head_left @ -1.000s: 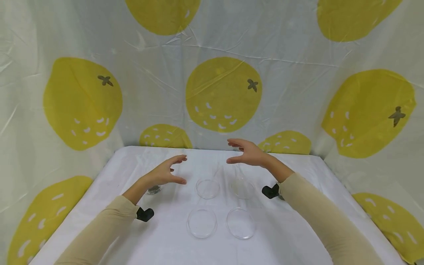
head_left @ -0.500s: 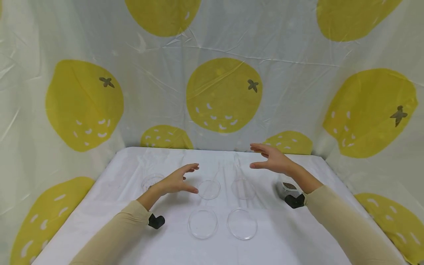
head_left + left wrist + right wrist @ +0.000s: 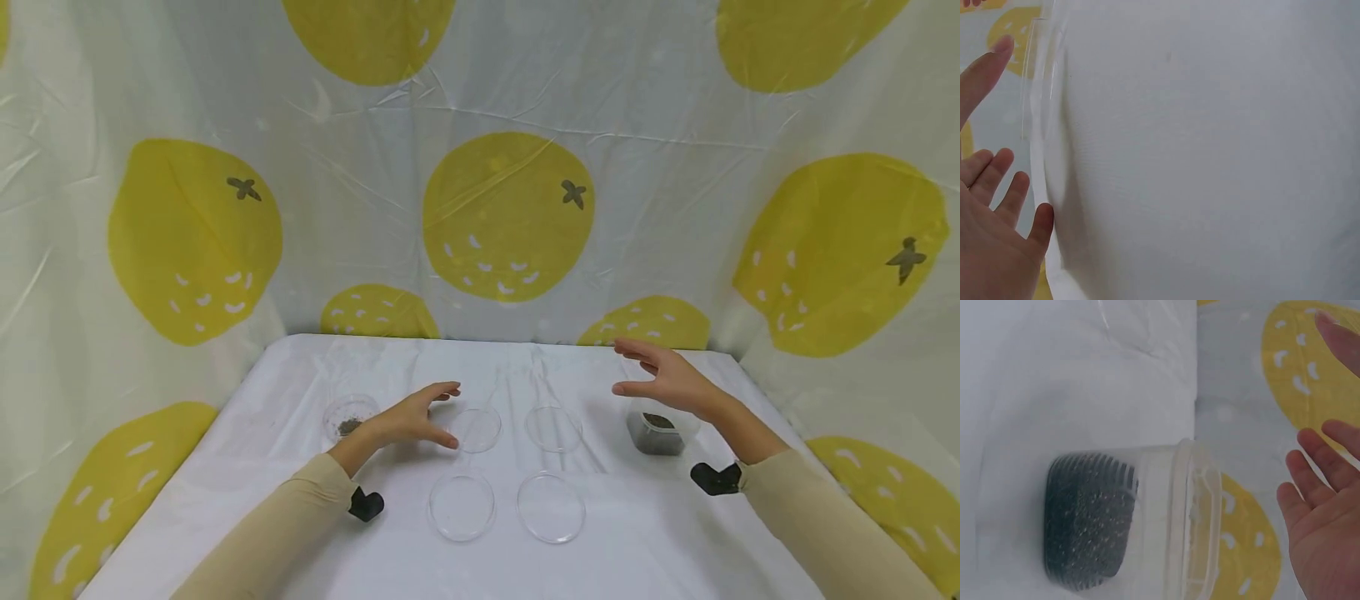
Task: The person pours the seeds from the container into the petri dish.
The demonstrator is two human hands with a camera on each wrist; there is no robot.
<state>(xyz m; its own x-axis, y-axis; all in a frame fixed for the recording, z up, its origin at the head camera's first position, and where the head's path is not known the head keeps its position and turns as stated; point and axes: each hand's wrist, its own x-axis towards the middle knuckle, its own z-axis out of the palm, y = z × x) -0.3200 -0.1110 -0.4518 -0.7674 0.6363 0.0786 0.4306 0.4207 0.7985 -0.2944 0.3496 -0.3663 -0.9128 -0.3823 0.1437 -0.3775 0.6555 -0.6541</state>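
My left hand (image 3: pixel 411 419) hovers over the table, thumb and fingers spread apart, holding nothing. Beside its fingertips lies a clear round petri dish (image 3: pixel 480 431); its thin edge also shows in the left wrist view. Behind the left wrist, another clear dish (image 3: pixel 349 414) holds a small heap of dark crumbs. On the right, my right hand (image 3: pixel 670 380) is raised above a clear plastic tub (image 3: pixel 655 440), with its fingers relaxed and nothing in them. Dark, grainy, soil-like material (image 3: pixel 1088 522) fills the lower part of this tub.
More clear round dishes lie flat mid-table: one at the back right (image 3: pixel 553 429), one at the front left (image 3: pixel 461 508) and one at the front right (image 3: pixel 551 507). A lemon-print curtain (image 3: pixel 510 92) hangs behind and beside the white-covered table (image 3: pixel 420 567).
My right hand has moved right and slightly down, to above the tub. My left hand has moved right and down, uncovering the dish of dark crumbs. Both stay spread.
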